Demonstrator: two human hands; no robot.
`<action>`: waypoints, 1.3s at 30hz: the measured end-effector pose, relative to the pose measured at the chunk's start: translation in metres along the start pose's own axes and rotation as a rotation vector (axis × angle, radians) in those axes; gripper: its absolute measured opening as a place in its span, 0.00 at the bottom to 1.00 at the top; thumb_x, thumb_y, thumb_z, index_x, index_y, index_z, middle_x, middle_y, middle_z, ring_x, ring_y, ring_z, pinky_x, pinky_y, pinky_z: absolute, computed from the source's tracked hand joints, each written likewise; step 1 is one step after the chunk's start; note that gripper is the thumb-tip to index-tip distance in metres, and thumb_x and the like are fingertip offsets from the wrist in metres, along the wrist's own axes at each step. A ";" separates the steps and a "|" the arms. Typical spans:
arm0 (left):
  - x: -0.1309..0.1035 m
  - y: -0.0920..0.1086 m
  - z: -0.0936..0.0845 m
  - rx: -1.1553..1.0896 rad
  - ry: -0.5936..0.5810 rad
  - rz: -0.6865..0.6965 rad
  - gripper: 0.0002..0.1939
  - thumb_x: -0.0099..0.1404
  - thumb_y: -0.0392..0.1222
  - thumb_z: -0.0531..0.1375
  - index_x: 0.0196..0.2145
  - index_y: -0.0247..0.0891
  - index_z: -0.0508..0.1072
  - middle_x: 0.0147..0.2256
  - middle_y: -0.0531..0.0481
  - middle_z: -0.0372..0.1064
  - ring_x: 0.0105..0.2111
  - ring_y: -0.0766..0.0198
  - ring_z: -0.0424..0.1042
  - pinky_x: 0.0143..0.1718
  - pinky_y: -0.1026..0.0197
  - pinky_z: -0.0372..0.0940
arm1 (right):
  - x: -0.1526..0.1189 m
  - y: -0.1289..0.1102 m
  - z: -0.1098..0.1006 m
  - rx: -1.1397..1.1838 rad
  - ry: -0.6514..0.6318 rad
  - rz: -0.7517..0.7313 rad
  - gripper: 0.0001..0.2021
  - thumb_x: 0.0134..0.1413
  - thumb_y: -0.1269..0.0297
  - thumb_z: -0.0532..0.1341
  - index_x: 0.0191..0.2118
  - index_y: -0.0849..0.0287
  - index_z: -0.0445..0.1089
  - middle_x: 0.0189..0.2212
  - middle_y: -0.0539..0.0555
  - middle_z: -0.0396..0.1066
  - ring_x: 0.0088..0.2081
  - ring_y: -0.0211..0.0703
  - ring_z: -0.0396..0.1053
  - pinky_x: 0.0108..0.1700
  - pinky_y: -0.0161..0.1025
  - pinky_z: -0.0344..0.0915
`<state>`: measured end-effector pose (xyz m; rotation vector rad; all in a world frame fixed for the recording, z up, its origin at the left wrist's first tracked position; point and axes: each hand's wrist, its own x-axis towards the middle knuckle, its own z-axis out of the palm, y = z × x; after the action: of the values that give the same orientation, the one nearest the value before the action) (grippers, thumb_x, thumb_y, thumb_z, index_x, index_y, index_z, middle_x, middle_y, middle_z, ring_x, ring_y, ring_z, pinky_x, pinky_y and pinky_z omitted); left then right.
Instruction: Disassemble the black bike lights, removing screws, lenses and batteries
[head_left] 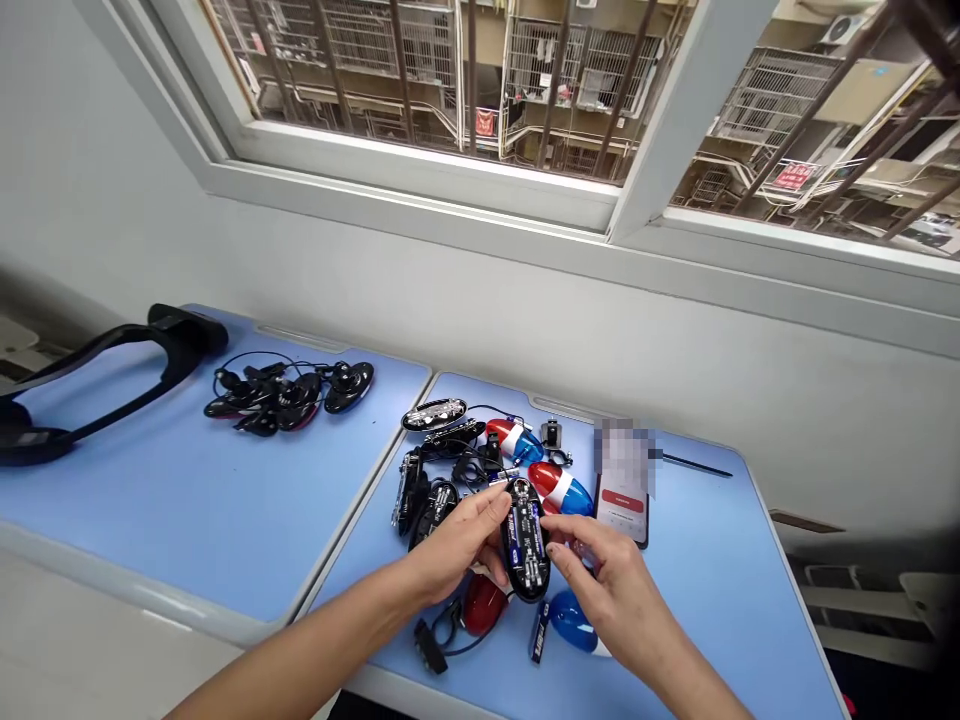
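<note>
My left hand is closed on the left side of a black oval battery housing, held with its open face up; batteries show inside. At its right edge, the fingers of my right hand are bent together near a battery, and whether they grip it is hard to make out. Below the housing lie a red cover and a blue cover, with a loose battery beside the blue one. Red, white and blue covers rest just behind my hands.
More open black housings with cables sit left of my hands. A phone and a thin black rod lie to the right. On the left table are black cabled lights and a black curved frame. A wall and window stand behind.
</note>
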<state>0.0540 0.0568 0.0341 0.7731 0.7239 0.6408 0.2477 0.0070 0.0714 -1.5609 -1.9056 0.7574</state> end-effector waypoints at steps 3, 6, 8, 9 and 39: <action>-0.001 0.002 0.003 -0.021 0.025 0.034 0.29 0.62 0.63 0.62 0.49 0.36 0.71 0.29 0.50 0.71 0.22 0.67 0.72 0.18 0.70 0.66 | -0.003 -0.003 0.005 -0.092 0.038 -0.026 0.16 0.60 0.59 0.60 0.53 0.52 0.72 0.40 0.52 0.79 0.33 0.44 0.76 0.36 0.41 0.75; -0.003 0.004 0.005 -0.036 0.038 0.048 0.28 0.62 0.62 0.62 0.49 0.36 0.71 0.33 0.47 0.72 0.25 0.67 0.71 0.18 0.70 0.65 | -0.007 -0.001 0.012 -0.188 0.090 -0.124 0.22 0.59 0.59 0.63 0.58 0.53 0.68 0.45 0.55 0.78 0.37 0.46 0.77 0.35 0.39 0.76; -0.004 0.006 0.005 -0.050 0.040 0.062 0.26 0.64 0.60 0.62 0.49 0.36 0.71 0.36 0.46 0.73 0.28 0.66 0.71 0.19 0.69 0.64 | -0.010 0.003 0.018 -0.253 0.131 -0.190 0.22 0.60 0.59 0.61 0.60 0.53 0.66 0.48 0.57 0.76 0.42 0.48 0.77 0.37 0.40 0.77; -0.005 0.007 0.006 -0.063 0.039 0.067 0.24 0.65 0.57 0.61 0.49 0.37 0.71 0.37 0.45 0.73 0.30 0.65 0.71 0.21 0.69 0.64 | -0.011 0.006 0.022 -0.289 0.166 -0.223 0.22 0.62 0.59 0.60 0.60 0.53 0.65 0.49 0.57 0.76 0.44 0.49 0.77 0.39 0.41 0.77; 0.002 0.015 -0.001 -0.556 -0.001 -0.077 0.33 0.47 0.32 0.54 0.53 0.41 0.67 0.41 0.46 0.70 0.36 0.56 0.68 0.34 0.57 0.57 | -0.010 0.020 0.063 -0.405 0.369 -0.335 0.22 0.65 0.63 0.60 0.62 0.56 0.64 0.48 0.61 0.72 0.47 0.49 0.74 0.37 0.38 0.74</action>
<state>0.0509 0.0668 0.0444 0.2325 0.5334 0.7272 0.2172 -0.0040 0.0127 -1.4210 -2.0344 -0.0653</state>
